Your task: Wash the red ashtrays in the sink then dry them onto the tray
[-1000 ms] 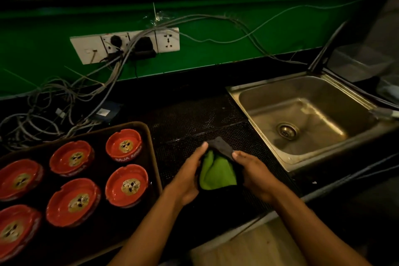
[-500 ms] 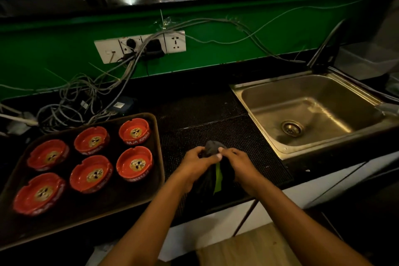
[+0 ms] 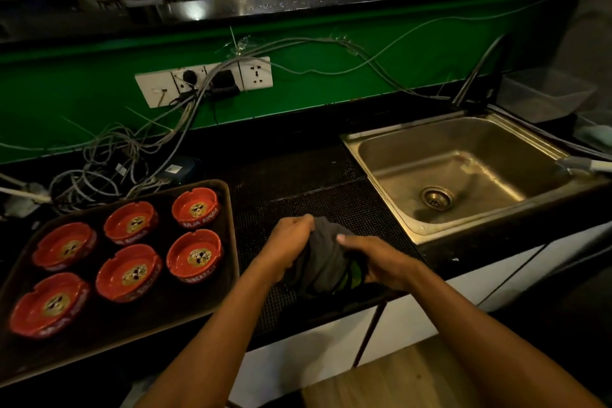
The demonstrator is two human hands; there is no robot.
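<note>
Several red ashtrays (image 3: 193, 255) with skull emblems sit upright in rows on a dark brown tray (image 3: 228, 242) at the left of the black counter. Between the tray and the steel sink (image 3: 381, 156), both my hands hold a dark grey cloth (image 3: 323, 258) with a green inner side. My left hand (image 3: 289, 242) grips its upper left part, and my right hand (image 3: 374, 258) pinches its right side. The cloth hangs bunched over a black mesh mat (image 3: 331, 199). Nothing lies in the sink basin; its drain (image 3: 436, 197) shows.
A tangle of grey cables (image 3: 109, 162) lies behind the tray, running up to a wall socket strip (image 3: 205, 79) on the green backsplash. A clear plastic container (image 3: 546, 93) stands behind the sink at the right. A tap handle (image 3: 583, 164) reaches in at the sink's right edge.
The cloth has been folded shut, so its green side is now mostly hidden. My hands came closer together on it. The view has pulled back and tilted up.
</note>
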